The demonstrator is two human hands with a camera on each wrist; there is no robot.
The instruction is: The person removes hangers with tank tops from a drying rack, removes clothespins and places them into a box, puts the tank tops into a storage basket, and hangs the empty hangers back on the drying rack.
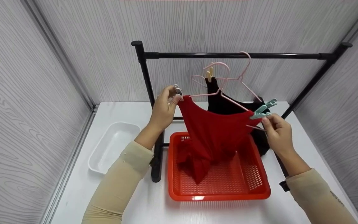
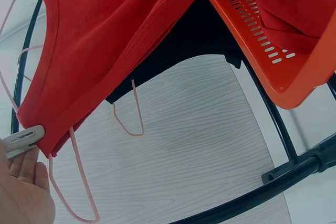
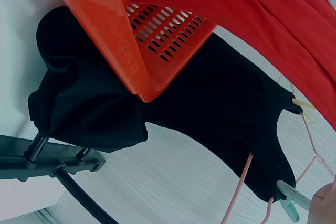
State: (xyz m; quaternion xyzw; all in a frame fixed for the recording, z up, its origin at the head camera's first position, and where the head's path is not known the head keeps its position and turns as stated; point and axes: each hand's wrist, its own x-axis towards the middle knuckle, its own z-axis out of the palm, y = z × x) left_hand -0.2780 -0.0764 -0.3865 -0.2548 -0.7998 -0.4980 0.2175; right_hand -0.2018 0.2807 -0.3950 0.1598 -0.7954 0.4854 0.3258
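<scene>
A red tank top (image 1: 218,130) hangs from a pink hanger (image 1: 208,94) between the two hands, its lower part draping into the red basket. My left hand (image 1: 163,109) pinches a pale grey clothespin (image 2: 23,140) at the garment's left strap. At the opposite strap, my right hand (image 1: 280,133) pinches at a teal clothespin (image 1: 258,112) and the hanger's end. Behind it, a black tank top (image 3: 226,103) hangs from another pink hanger (image 1: 250,87) on the rail. A yellow clothespin (image 1: 209,74) and a second teal clothespin (image 1: 271,103) grip its straps.
The black rack (image 1: 191,55) spans the back, with its left post (image 1: 146,81) near the left hand. Below the red garment stands a red perforated basket (image 1: 219,197). A white tray (image 1: 114,146) lies left on the white table (image 1: 76,186). Grey wood-grain walls (image 1: 104,37) enclose the table.
</scene>
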